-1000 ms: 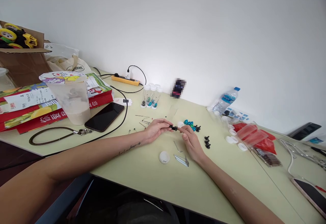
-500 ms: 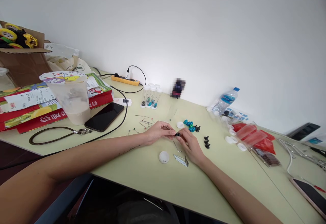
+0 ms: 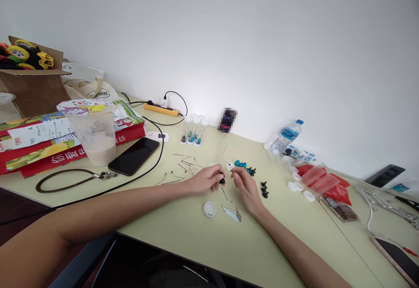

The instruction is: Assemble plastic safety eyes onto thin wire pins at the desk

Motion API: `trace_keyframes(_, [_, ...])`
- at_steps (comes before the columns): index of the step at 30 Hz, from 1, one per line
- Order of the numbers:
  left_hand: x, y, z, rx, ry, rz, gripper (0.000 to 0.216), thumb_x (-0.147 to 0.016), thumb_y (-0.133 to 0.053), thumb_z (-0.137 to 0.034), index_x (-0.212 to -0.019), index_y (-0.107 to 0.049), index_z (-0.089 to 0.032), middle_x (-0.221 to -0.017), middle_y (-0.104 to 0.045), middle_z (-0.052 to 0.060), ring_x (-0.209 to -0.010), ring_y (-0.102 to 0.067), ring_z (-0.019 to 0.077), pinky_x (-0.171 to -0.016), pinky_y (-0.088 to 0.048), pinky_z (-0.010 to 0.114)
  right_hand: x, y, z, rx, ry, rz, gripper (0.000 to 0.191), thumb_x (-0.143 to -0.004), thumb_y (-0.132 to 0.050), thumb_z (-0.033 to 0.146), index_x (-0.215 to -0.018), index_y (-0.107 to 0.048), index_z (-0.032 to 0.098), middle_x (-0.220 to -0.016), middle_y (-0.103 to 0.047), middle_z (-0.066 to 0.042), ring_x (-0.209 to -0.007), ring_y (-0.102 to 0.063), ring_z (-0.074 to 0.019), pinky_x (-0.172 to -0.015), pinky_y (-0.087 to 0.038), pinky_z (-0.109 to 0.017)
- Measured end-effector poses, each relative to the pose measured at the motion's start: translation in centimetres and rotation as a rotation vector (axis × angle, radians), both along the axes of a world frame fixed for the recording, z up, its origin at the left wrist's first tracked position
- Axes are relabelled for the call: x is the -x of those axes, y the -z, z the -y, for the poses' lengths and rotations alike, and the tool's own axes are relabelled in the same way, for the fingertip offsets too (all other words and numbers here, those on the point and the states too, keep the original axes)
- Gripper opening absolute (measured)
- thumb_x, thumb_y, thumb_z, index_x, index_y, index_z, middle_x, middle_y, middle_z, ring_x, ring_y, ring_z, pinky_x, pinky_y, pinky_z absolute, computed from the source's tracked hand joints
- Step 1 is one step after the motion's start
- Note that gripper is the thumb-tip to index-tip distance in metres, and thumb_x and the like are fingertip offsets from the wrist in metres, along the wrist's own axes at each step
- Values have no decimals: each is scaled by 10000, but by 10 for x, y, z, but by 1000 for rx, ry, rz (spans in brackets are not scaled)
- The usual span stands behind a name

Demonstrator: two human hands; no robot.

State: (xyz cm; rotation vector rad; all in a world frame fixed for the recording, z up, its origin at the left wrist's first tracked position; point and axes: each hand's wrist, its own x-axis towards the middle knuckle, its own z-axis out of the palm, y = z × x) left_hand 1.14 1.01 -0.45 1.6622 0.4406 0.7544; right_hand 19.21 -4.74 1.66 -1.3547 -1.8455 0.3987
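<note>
My left hand (image 3: pixel 206 180) pinches a small black knob-like piece (image 3: pixel 222 181), with a thin metal rod standing up beside the fingertips. Just to the right, my right hand (image 3: pixel 246 188) is apart from it, its fingers loosely spread and seemingly holding nothing. A white lid (image 3: pixel 230 166) lies by the right fingertips. Below the hands are a round white cap (image 3: pixel 210 209) with tiny bits inside, a bundle of L-shaped metal keys (image 3: pixel 231 214) and one single bent key (image 3: pixel 226 195). Teal pieces (image 3: pixel 240 164) and black knob-like pieces (image 3: pixel 264 190) lie beyond and beside my right hand.
Thin wires with coloured beads (image 3: pixel 186 166) lie left of my hands. Capped clear tubes (image 3: pixel 193 131) stand behind. To the left are a phone (image 3: pixel 134 156), a cup (image 3: pixel 100 139) and a black cable. A water bottle (image 3: pixel 288 135) and red bags (image 3: pixel 337 192) are at right.
My hands have come apart: the right hand has let go of the black piece and moved slightly right. The left hand keeps it, with the rod now upright.
</note>
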Motion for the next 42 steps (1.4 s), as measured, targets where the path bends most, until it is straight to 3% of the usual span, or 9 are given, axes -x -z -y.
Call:
trace_keyframes(7, [3,-4,-1,55,103,50,391,-832,-427,-491,-994,-600,-181,-634,-377,-28,-530,-380,88,-516,-357,224,-1,-32,-6,128,-152,-218,350,-922,-322,404,-1110,-530,196,-932,-572,-79,-692,-545,-145,-629,-467,-293])
trace_keyframes(10, [2,-5,-2,170,115,166,434,-830,-424,-507,-1026,-589,-157,-625,-327,-35,-518,-326,84,-508,-337,227,-1,-50,-8,126,-181,-154,308,-892,-409,405,-982,-601,183,-853,-620,-70,-739,-578,-162,-679,-491,-304])
trace_keyframes(13, [3,-10,-1,134,62,228,435,-844,-408,-495,-1044,-569,-144,-655,-380,-19,-539,-355,87,-547,-348,240,0,-64,-10,21,-196,4,257,-888,-423,356,-892,-624,196,-822,-632,-54,-713,-606,-157,-666,-501,-293])
trace_keyframes(16, [6,-18,0,-57,-101,211,391,-867,-379,-463,-1004,-573,-152,-708,-472,12,-648,-447,120,-655,-379,264,4,-79,-11,-187,-158,362,258,-898,-369,221,-911,-626,205,-789,-618,-46,-641,-589,-135,-602,-467,-265])
trace_keyframes(19, [7,-21,-3,-239,-462,220,298,-862,-413,-415,-1009,-532,-184,-867,-521,38,-825,-487,156,-785,-372,286,7,-98,-10,-411,-38,686,275,-864,-378,118,-932,-626,214,-790,-625,-47,-671,-581,-144,-564,-406,-245])
trace_keyframes(22, [2,-17,-11,-305,-698,178,329,-797,-536,-380,-1066,-455,-208,-1036,-494,63,-990,-464,186,-869,-345,310,7,-118,-9,-585,71,703,302,-847,-361,66,-930,-618,200,-765,-621,-39,-664,-571,-131,-548,-382,-228])
trace_keyframes(25, [-6,-9,-20,-275,-658,50,461,-725,-625,-366,-1112,-417,-224,-1170,-462,85,-1116,-418,223,-927,-311,352,5,-131,-8,-692,153,573,291,-858,-357,75,-924,-614,197,-740,-611,-31,-619,-554,-116,-531,-382,-218])
trace_keyframes(32, [-9,-5,-25,-239,-512,-25,220,-781,-532,-275,-992,-479,-240,-926,-582,27,-936,-532,193,-832,-370,324,5,-124,-14,-752,230,530,270,-889,-356,122,-977,-601,194,-751,-608,-40,-586,-544,-118,-527,-385,-229])
trace_keyframes(42, [-5,-7,-21,-273,-548,44,288,-779,-530,-219,-1066,-518,-236,-958,-582,41,-957,-539,194,-859,-382,319,9,-111,-20,-739,271,581,275,-899,-340,129,-1017,-581,186,-786,-616,-52,-616,-548,-126,-521,-355,-228])
